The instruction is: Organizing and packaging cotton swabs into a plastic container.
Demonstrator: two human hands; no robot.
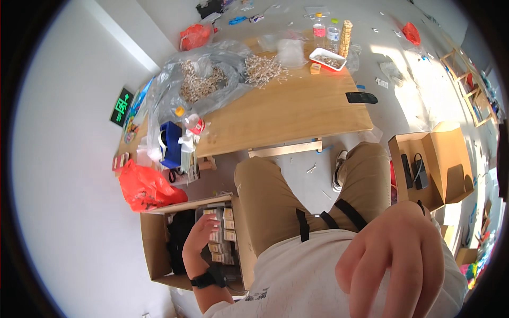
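I've got the left hand (200, 236) loosely open, packs (229, 235) beside its fingertips (contact unclear)! Right hand (397, 259) curls; its hold, I can't tell.

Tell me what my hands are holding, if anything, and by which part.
Your left hand is over small packs in the box; whether it grips one can't be told. No held thing shows in your right hand.

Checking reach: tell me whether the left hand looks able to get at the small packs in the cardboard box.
Likely yes: the left hand is over the open box, and nothing opaque seems to cover the small packs.
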